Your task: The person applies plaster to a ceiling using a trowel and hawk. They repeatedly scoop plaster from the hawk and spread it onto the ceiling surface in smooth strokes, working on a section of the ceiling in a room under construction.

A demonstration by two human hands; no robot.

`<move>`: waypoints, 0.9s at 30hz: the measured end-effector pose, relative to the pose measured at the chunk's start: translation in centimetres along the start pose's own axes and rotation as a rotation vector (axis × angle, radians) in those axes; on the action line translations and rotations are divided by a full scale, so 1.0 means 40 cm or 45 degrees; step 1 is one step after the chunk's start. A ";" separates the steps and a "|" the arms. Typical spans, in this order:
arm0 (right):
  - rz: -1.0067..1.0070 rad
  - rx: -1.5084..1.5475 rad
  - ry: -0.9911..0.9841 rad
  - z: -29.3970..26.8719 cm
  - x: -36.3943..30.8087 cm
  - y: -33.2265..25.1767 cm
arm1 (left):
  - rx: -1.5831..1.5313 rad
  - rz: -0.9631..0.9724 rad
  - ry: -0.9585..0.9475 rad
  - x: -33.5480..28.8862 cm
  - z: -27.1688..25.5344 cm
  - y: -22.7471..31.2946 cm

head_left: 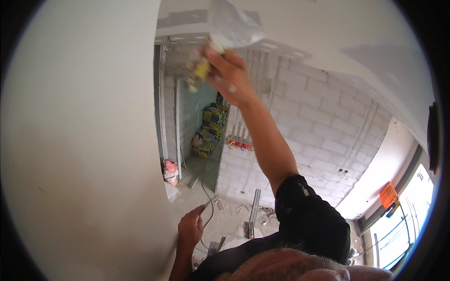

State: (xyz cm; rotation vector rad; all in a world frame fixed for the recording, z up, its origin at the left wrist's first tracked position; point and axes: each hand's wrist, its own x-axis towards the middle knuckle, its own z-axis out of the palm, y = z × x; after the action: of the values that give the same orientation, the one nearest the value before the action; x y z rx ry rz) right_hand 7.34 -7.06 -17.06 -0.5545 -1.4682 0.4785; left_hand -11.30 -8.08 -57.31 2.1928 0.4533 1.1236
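Observation:
My right hand [230, 77] is raised high and wrapped around the yellow handle of a wide putty knife [235, 25]. Its pale, broad blade is up by the white ceiling [300, 21] and looks smeared by motion; whether it touches is hard to tell. Lower down, beside the smooth pale wall [84, 140], my left hand [191, 226] is closed around a slim tool [206, 205] with a dark part and a thin light tip. Its exact kind cannot be made out.
A bare block wall [314, 107] stands behind, with a red electrical box [240, 144] set in it. Stacked bags [211, 129] fill a doorway. Below lie a hose [209, 220], a metal profile [255, 206] and rubble. An orange cloth [388, 194] hangs by a bright window at right.

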 end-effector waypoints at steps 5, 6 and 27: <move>0.454 0.444 -0.011 -0.198 -0.332 -0.015 | -0.079 -0.571 -0.030 0.006 0.029 -0.009; 0.558 0.579 -0.012 -0.224 -0.391 0.006 | -0.293 -0.473 0.122 0.016 0.038 -0.008; 1.585 -0.748 0.345 -0.386 -0.898 0.251 | -1.728 -0.813 0.430 0.130 0.031 0.083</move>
State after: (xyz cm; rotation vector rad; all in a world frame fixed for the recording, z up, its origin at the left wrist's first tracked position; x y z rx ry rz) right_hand 21.19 -22.13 -51.86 -1.9472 -0.8323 0.8691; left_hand -7.22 -8.15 -52.50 0.6163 0.3178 0.9505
